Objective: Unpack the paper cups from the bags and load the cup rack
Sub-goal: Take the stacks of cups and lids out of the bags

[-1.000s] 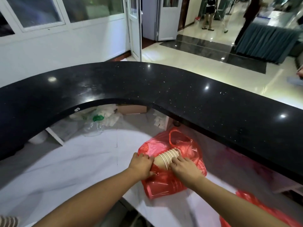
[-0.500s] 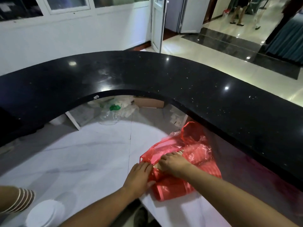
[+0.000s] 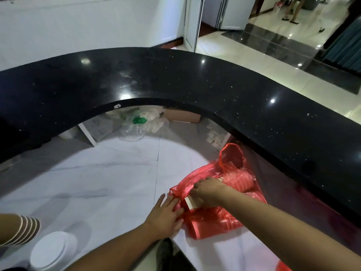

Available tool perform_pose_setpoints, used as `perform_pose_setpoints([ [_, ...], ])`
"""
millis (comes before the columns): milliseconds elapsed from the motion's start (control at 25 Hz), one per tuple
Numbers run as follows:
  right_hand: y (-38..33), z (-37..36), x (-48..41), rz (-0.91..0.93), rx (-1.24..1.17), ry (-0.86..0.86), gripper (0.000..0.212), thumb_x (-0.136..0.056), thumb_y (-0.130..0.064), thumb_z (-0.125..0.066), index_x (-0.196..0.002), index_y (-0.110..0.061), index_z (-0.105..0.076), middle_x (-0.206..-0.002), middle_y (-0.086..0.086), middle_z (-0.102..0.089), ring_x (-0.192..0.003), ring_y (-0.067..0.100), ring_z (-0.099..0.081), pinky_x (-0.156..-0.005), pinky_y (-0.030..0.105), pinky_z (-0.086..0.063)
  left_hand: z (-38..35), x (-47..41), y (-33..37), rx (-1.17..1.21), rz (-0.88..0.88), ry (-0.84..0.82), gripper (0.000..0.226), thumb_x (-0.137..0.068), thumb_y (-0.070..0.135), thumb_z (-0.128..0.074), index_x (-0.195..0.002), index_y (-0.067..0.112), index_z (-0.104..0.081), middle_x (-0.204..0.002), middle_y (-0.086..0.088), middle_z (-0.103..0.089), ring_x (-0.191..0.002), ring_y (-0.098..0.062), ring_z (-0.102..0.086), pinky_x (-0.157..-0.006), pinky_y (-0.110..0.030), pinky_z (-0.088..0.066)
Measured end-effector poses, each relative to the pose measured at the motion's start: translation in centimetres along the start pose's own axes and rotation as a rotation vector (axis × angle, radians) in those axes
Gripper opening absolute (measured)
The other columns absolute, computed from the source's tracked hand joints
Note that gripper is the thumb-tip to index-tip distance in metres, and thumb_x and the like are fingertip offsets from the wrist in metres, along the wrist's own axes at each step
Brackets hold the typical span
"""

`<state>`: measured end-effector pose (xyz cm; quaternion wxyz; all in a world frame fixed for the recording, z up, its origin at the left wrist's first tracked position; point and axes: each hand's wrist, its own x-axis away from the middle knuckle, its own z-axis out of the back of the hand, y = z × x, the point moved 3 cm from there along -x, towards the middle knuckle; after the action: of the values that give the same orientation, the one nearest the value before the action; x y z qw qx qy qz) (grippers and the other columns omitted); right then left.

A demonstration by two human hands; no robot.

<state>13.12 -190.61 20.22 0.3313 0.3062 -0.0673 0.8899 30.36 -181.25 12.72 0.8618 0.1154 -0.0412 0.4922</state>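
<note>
Two hands at work on one red bag [image 3: 211, 222], which lies on the white worktop [image 3: 97, 182] just beneath the black counter ledge [image 3: 214, 85]; bag mouth faces the person. Right hand [image 3: 209, 192] reaches into the mouth, fingers curled over a cup stack [image 3: 189, 204] lying on its side, white rim showing; left hand [image 3: 166, 216] lies with fingers mostly straight against the mouth edge, pressing the film down; a pinch is not discernible. Further cups [image 3: 242, 181] show through the film deeper in the bag; a separate striped stack [image 3: 21, 229] sits at the near left edge; no rack in view.

Handling, judged: cups light, thin-walled, easily crushed; nested stack may telescope apart if pulled by one end; take it around the middle of the sleeve, not by the rims. Film soft, slippery, clingy; likely to drag along unless held down at the mouth.
</note>
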Motion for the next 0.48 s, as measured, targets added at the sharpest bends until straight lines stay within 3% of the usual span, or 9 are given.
perform_pose_setpoints([
  [80,0.0,-1.2,-0.1,-0.026,0.021,-0.039,0.058,-0.087,-0.035,-0.063,-0.141,-0.025,-0.045,-0.136,0.008,-0.055,-0.125,0.034,-0.052,-0.103,0.049,-0.038,0.1,-0.1,-0.1,0.01,-0.008,-0.023,0.038,-0.083,0.058,-0.052,-0.11,0.038,-0.07,-0.135,-0.005,-0.063,-0.132,-0.03,-0.054,-0.108,-0.052,-0.025],
  [200,-0.2,-2.2,-0.2,-0.064,0.039,-0.049,0.068,-0.081,-0.03,-0.07,-0.141,-0.021,-0.039,-0.136,0.011,-0.053,-0.123,0.036,-0.052,-0.1,0.049,-0.038,-0.4,-0.3,-0.5,0.029,-0.029,-0.019,0.039,-0.084,0.059,-0.052,-0.113,0.041,-0.071,-0.143,-0.007,-0.057,-0.138,-0.03,-0.048,-0.108,-0.052,-0.023],
  [360,0.8,-1.5,0.6,-0.112,-0.048,0.114,0.076,-0.072,-0.038,-0.074,-0.138,-0.021,-0.04,-0.128,0.007,-0.054,-0.115,0.033,-0.054,-0.09,0.045,-0.043,-0.4,-0.5,-0.6,0.053,-0.045,-0.022,0.036,-0.085,0.058,-0.051,-0.109,0.041,-0.072,-0.144,-0.004,-0.057,-0.138,-0.028,-0.048,-0.111,-0.052,-0.033],
  [480,2.3,0.0,1.7,-0.184,-0.135,0.295,0.081,-0.07,-0.045,-0.073,-0.141,-0.025,-0.04,-0.128,0.002,-0.055,-0.115,0.031,-0.054,-0.087,0.044,-0.044,1.6,-1.4,-1.5,0.195,0.036,0.078,0.036,-0.086,0.047,-0.046,-0.103,0.034,-0.074,-0.124,0.001,-0.068,-0.124,-0.023,-0.06,-0.11,-0.043,-0.042],
])
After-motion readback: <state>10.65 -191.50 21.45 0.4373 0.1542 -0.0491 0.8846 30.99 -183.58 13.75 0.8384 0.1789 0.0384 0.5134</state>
